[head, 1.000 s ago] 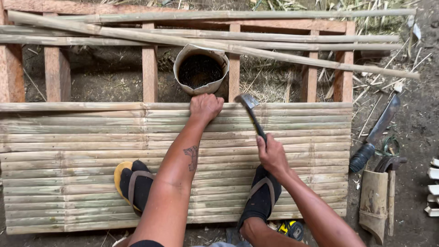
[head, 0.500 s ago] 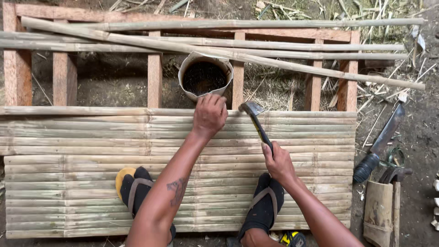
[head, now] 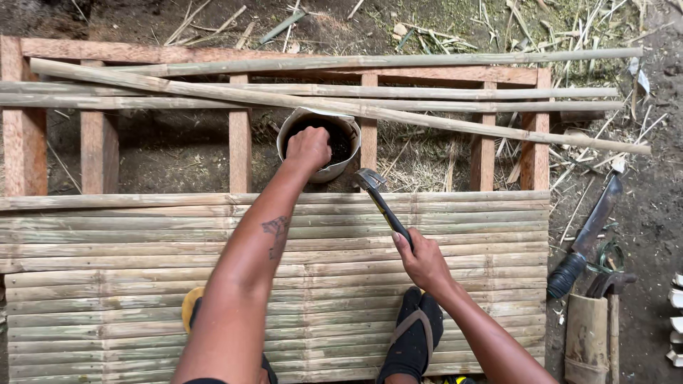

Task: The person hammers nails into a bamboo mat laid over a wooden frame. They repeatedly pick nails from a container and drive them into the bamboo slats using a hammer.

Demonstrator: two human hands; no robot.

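Biggest thing here is the wooden frame [head: 242, 135] lying on the dirt ground, and I'll place everything off that. The near half of the frame is covered by a panel of bamboo slats [head: 142, 284] laid side by side, running left to right. Across the open far half of the frame lie a few long bamboo poles [head: 455, 92], one of them slanting down toward the frame's right end.

Just off the frame's right edge, on the ground, there's a big knife with a dark wrapped handle [head: 587, 235] and, nearer the camera, a short bamboo sheath [head: 587, 338].

Inside the open part of the frame, about the middle, sits a small bucket [head: 334, 160] with dark stuff inside. The left hand [head: 309, 148] is right over its mouth, fingers curled down into it. Can't tell if they're pinching anything in there.

The right hand [head: 421, 259] is over the slatted part of the frame, fingers wrapped tight around the dark handle of a hammer [head: 380, 199], whose head pokes up at the slats' far edge, just right of the bucket.
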